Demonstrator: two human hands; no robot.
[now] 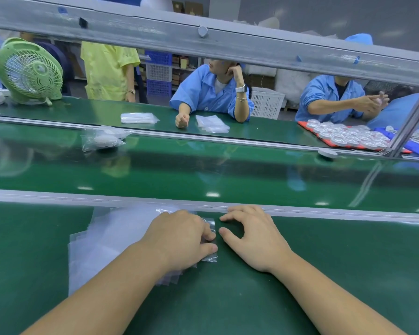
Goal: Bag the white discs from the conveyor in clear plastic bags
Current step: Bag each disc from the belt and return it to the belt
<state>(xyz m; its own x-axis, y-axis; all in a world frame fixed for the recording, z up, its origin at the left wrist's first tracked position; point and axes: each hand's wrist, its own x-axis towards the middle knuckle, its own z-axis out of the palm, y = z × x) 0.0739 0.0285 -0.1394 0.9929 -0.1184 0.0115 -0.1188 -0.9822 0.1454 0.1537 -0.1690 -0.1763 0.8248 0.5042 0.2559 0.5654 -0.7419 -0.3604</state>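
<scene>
A fanned stack of clear plastic bags (107,240) lies on the green work surface in front of me. My left hand (182,238) rests on the stack's right end, with its fingertips and thumb pressing the bag edges. My right hand (252,235) sits just to the right on the green mat, fingers loosely curled, thumb and forefinger apart and holding nothing. On the green conveyor belt (203,170), one white disc (327,153) lies at the far right edge. Two bagged discs (104,139) lie at the belt's far left.
A grey metal rail (58,195) separates my surface from the belt. Across the belt sit workers in blue, with bag stacks (138,118) and a red tray of white discs (346,136). A green fan (28,71) stands at the far left. A metal beam (203,42) crosses overhead.
</scene>
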